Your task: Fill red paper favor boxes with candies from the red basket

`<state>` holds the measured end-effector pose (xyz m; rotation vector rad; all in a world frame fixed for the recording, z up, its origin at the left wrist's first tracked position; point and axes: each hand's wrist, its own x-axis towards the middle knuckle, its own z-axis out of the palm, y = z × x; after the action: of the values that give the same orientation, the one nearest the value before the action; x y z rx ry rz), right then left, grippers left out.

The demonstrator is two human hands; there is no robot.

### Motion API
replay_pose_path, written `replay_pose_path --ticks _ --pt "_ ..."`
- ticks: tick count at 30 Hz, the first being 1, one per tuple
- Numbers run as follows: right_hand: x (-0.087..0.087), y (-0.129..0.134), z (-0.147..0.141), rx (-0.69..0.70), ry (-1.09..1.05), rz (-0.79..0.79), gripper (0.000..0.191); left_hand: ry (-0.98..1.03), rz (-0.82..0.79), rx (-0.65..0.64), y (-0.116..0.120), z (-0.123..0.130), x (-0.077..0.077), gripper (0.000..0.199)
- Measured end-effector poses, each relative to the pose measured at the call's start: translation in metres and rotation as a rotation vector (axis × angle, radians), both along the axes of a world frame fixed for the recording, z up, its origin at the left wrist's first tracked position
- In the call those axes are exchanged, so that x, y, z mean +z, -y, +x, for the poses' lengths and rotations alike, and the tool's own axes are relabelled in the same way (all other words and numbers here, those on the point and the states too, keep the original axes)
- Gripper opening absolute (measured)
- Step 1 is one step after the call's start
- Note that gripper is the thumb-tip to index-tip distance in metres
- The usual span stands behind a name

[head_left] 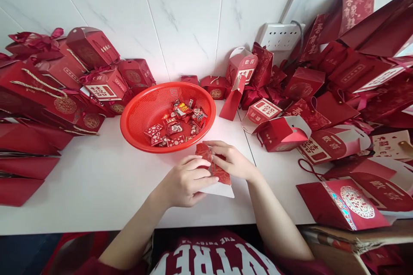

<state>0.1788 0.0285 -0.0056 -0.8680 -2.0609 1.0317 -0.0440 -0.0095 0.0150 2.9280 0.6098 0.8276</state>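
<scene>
Between my two hands is a partly folded red paper gift box (222,175) with a darker pattern and a white inner flap sticking out toward me. My left hand (190,178) grips it from the left, fingers curled over its upper part. On the far right side, my right hand (230,160) pinches its edge, with some fingertips hidden behind the card. Just beyond my hands stands a red plastic colander (135,137), and wrapped candies (177,128) in red packets lie in it.
Red gift boxes and bags are piled at the left (64,81) and along the right side, including a box with a round emblem (356,202). A white power strip (280,36) is against the tiled wall. An open cardboard box (342,249) stands below the table's right front edge.
</scene>
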Motion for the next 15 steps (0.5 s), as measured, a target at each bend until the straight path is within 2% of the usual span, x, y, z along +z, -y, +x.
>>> replay_pose_path --ticks 4,6,8,11,15 --pt "-0.004 0.0 0.008 -0.008 -0.202 -0.154 0.025 -0.032 0.208 0.102 0.001 0.001 -0.004 0.038" --pt "-0.009 -0.001 0.012 0.0 -0.329 -0.243 0.026 -0.023 0.241 0.171 0.003 -0.002 -0.009 0.041" --pt "-0.013 -0.002 0.017 0.022 -0.454 -0.31 0.024 -0.005 0.223 0.22 0.005 -0.006 -0.017 0.043" --pt "-0.018 -0.007 0.028 0.037 -0.55 -0.37 0.007 0.056 0.195 0.283 0.009 -0.013 -0.03 0.047" --pt "-0.019 -0.011 0.051 0.071 -0.448 -0.407 0.022 0.19 0.083 0.365 0.024 -0.013 -0.05 0.052"
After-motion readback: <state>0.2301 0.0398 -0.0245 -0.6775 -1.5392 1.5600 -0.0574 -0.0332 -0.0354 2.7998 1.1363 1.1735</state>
